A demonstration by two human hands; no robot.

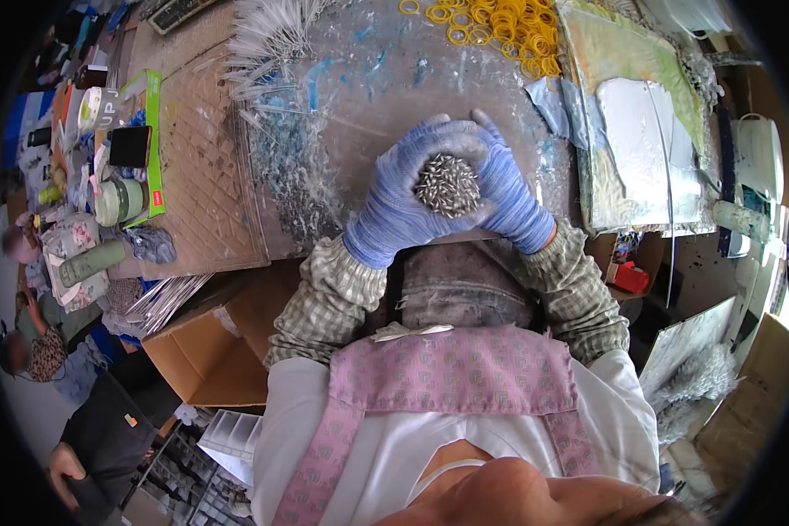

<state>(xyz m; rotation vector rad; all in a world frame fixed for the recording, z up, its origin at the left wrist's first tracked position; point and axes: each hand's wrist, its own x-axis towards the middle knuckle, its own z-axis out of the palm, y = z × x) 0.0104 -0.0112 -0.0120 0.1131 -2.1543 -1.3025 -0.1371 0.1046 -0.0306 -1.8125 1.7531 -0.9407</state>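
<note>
Yellow rings (pixel 506 26) beyond gloved hands (pixel 401 186)

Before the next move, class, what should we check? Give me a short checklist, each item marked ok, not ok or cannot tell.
1. Left hand gloved and cupped around the metal pieces: ok.
2. Right hand gloved and cupped around them from the other side: ok.
3. Yellow rings apart from both hands: ok.
4. Thin clear strips apart from both hands: ok.
5. Tabletop clean: not ok, blue and whitish smears show.
6. Number of metal pieces: cannot tell, too closely packed.
</note>
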